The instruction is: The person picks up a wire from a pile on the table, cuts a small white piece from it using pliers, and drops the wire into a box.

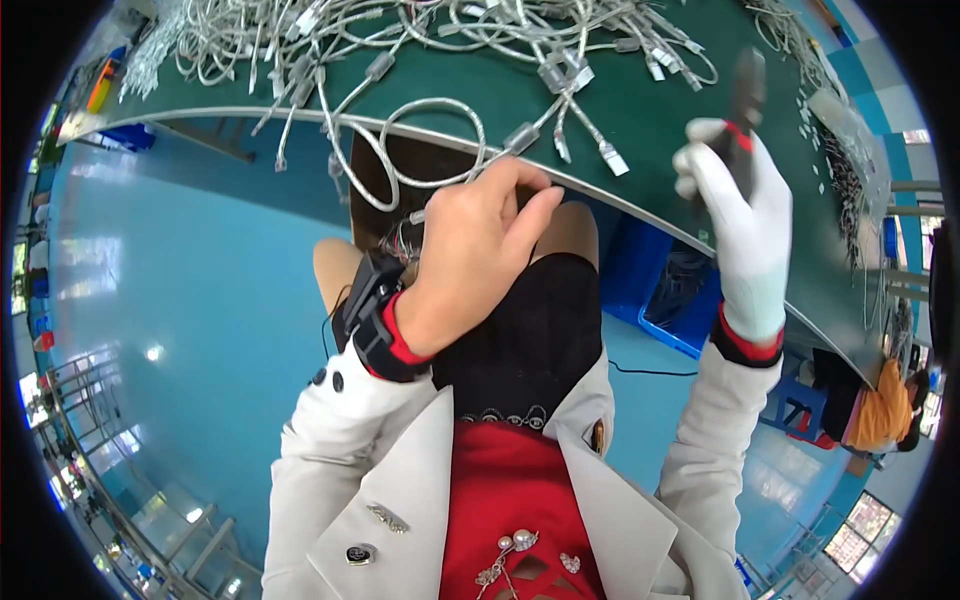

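My bare left hand point(478, 245) is closed around the end of a translucent grey cable point(425, 125) just below the edge of the green table point(640, 120). Thin coloured wire ends show beside its wrist. A black device with a red band point(372, 325) sits on that wrist. My right hand point(742, 215), in a white glove, grips a dark hand tool point(745, 95) that points up over the table. A heap of similar grey cables with plugs point(420, 35) lies on the table's far side.
A blue bin point(678, 300) stands under the table by my knees. Small cut bits point(815, 130) are strewn on the table at right. Another person in an orange top point(882, 405) sits at far right. The floor is blue.
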The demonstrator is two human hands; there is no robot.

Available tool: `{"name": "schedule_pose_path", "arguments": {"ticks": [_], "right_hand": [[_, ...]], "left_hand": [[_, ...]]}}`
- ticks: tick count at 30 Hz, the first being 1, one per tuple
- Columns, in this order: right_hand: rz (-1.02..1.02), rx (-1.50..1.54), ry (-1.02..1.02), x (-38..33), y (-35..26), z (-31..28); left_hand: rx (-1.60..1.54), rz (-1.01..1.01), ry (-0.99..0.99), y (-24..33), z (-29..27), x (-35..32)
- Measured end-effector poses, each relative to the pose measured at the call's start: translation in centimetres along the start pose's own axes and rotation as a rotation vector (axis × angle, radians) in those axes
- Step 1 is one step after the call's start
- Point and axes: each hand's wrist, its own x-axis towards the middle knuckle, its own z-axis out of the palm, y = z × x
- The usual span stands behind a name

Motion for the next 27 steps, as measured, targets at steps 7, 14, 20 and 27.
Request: {"name": "schedule_pose_path", "arguments": {"ticks": [7, 14, 20, 27], "right_hand": [[0.094, 0.11, -0.01, -4.7, 1.4, -0.7], [0.262, 0.066, -0.123, -6.7, 1.2, 0.6], [0.212, 0.103, -0.177, -7.8, 2.0, 1.5], [0.346, 0.122, -0.327, -7.1, 2.9, 2.2]], "left_hand": [[-0.207, -0.086, -0.041, -1.0, 0.2, 0.5], [-0.204, -0.152, -0.028, -0.3, 1.4, -0.7], [0.211, 0.075, 0.158, 0.0, 3.0, 1.0], [0.566, 0.2, 0.274, -0.3, 3.4, 3.0]]}}
